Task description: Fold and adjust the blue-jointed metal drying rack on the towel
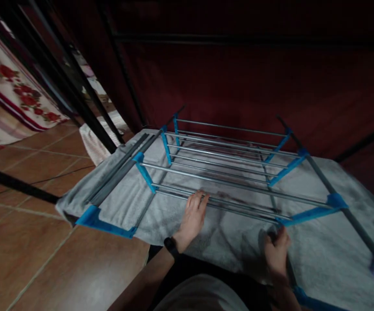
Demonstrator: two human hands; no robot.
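Note:
A folding drying rack (226,172) of grey metal rods and blue plastic joints lies flat in front of me. A grey towel (319,255) is spread over its frame, under the rods. My left hand (193,218), a black band at its wrist, lies flat with fingers together on the nearest rods. Lower right, my right hand (276,252) grips a dark upright rod of the frame, just below a blue joint (313,212).
Terracotta floor tiles (28,250) stretch to the left. Black metal poles (77,99) slant across the upper left, with a flowered cloth (8,95) behind them. A dark red fabric wall (255,77) stands behind the rack. Loose grey rods (118,175) lie on the towel's left side.

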